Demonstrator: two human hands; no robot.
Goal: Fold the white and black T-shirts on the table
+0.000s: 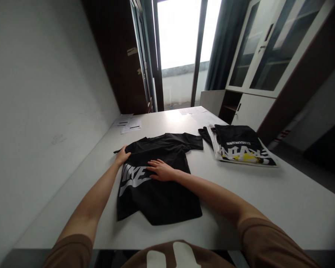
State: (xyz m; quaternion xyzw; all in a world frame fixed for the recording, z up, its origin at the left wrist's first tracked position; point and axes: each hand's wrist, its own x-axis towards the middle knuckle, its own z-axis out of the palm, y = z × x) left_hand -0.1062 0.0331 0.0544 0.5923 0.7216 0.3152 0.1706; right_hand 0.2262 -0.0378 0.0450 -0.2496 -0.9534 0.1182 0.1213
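Note:
A black T-shirt with large white lettering across its chest lies spread on the white table, its collar away from me and its bottom hem uneven and rumpled. My left hand is closed on the shirt near the sleeve at the left, thumb towards the middle; part of that sleeve sticks out past the hand. Palm down on the chest, beside the lettering, rests my right hand, its fingers stretched out and slightly apart.
Folded dark clothes in clear plastic lie on the table's right side. Printed papers sit at the back left, against the wall. Beyond the white table stand a glass-door cabinet and a bright window.

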